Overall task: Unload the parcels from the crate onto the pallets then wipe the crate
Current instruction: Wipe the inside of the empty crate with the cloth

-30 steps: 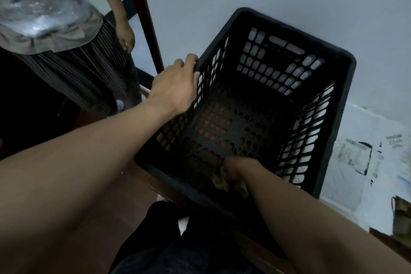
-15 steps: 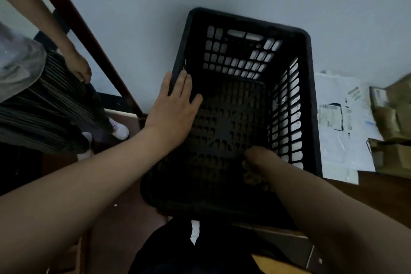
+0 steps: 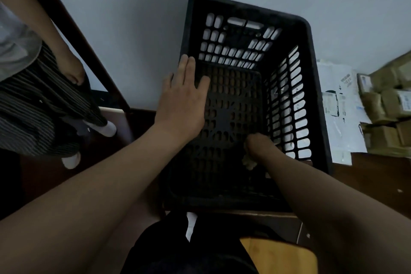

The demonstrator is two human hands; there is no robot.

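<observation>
Your left hand (image 3: 181,101) lies flat on the black crate's (image 3: 315,87) left rim; inside, right of it, your right hand (image 3: 259,145) clutches a cloth (image 3: 249,162).

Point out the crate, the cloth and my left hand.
crate (image 3: 244,10), head view, far rim.
cloth (image 3: 249,161), head view, pale bunched end.
left hand (image 3: 181,101), head view, back of the hand.
</observation>
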